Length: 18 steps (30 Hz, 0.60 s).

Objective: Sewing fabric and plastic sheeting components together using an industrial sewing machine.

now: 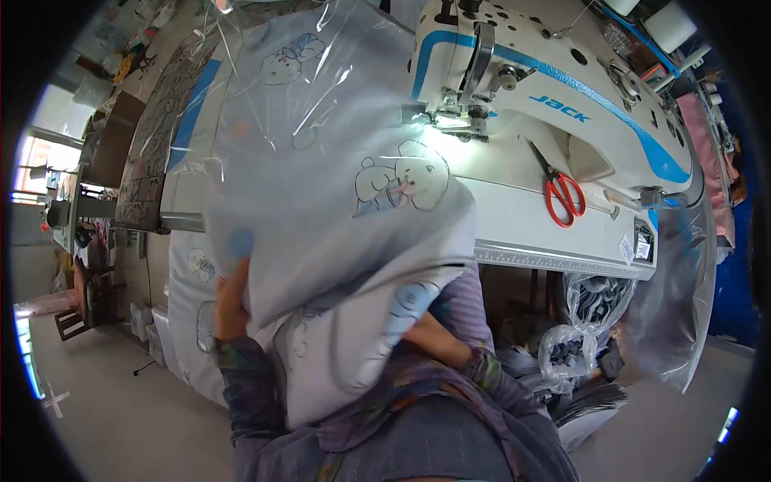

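Note:
A large pale grey-white fabric [321,233], printed with cartoon puppies, spreads from the sewing table down over my lap, its near part folded and bunched. My left hand [232,304] grips the fabric's left edge, its fingers partly hidden behind the cloth. My right hand [430,336] reaches under a raised fold on the right; cloth covers its fingers. Beyond the fabric stands a white sewing machine [554,88] with a blue stripe, its lamp lit over the needle area. The fabric's far right part lies beside the presser foot [466,124]; I cannot tell whether it is under it.
Red-handled scissors [564,197] lie on the machine bed. Clear plastic sheeting [265,104] covers the cloth at the far left. Below the table's right end hang clear bags of dark scraps [566,349]. More printed cloth [193,321] drapes at the left.

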Motion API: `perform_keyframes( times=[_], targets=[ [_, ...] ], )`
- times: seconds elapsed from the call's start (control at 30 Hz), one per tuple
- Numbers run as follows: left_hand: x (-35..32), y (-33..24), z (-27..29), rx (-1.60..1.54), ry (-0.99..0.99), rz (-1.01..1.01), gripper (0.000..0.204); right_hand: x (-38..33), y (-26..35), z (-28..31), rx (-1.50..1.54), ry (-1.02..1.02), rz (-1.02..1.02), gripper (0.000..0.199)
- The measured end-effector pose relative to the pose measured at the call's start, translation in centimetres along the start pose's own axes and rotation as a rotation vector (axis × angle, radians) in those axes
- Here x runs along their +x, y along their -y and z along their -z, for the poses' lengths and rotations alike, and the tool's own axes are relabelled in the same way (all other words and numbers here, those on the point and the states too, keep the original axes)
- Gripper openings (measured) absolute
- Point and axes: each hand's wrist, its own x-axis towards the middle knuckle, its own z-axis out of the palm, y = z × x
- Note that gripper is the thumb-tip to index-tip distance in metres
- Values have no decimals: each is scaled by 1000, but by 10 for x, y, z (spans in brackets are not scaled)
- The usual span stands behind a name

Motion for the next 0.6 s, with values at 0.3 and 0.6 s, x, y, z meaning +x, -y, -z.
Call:
perform_keyframes(
  times=[0.3, 0.6],
  targets=[
    [196, -122, -37, 1289, -543, -733, 48, -85, 198, 76, -884, -320, 33, 25],
    [182, -73, -14, 1090, -389, -556, 60, -102, 175, 111, -1799, -418, -231, 58]
  ],
)
